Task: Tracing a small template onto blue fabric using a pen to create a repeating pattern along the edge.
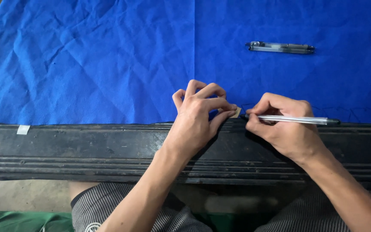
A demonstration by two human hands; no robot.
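Blue fabric [108, 64] lies spread and creased over the table, its near hem running along the dark moulded table edge [86, 146]. I see my left hand [198, 116] arched on its fingertips at that hem, thumb and forefinger pinched onto a small tan template piece [236, 113] pressed against the cloth. My right hand [280, 124] sits just beside it, fingers closed around a clear pen [293, 120] that lies almost level, tip touching the fabric next to the tan piece. Faint dark drawn lines [357, 114] run along the hem to the right of my hand. A second clear pen [280, 47] rests on the cloth well apart, further up. A bit of pale tape [22, 129] sticks to the table edge at far left.
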